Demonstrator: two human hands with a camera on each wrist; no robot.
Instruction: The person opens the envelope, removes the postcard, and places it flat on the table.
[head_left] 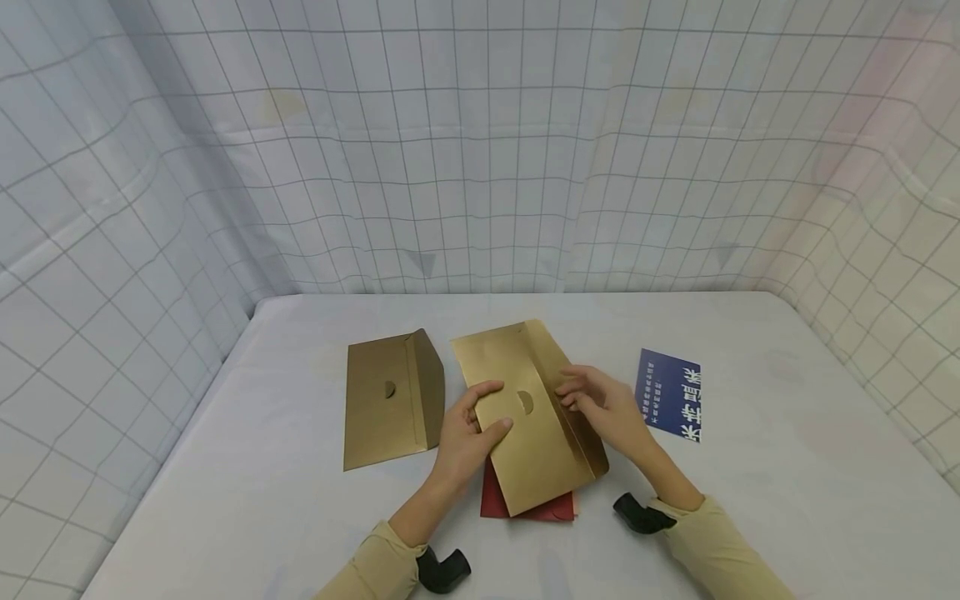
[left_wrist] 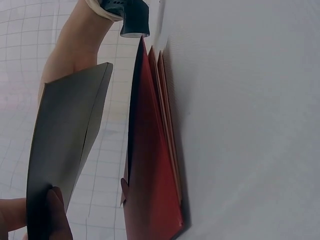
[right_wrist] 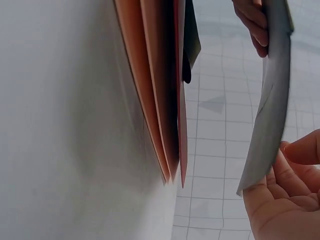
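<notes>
A gold envelope is held tilted above the table, its long flap folded out on the right. My left hand grips its left edge, thumb on the face near the half-round notch. Loosely bent fingers of my right hand touch the flap; in the right wrist view, the right hand is at its edge. Under the gold envelope lies a red envelope, mostly hidden from above. The left wrist view shows that red envelope topping a small stack with paler reddish edges.
A second gold envelope lies at the left with its flap raised on the right side. A blue card with white lettering is on the right beyond my right hand. White gridded curtain encloses the white table at back and sides.
</notes>
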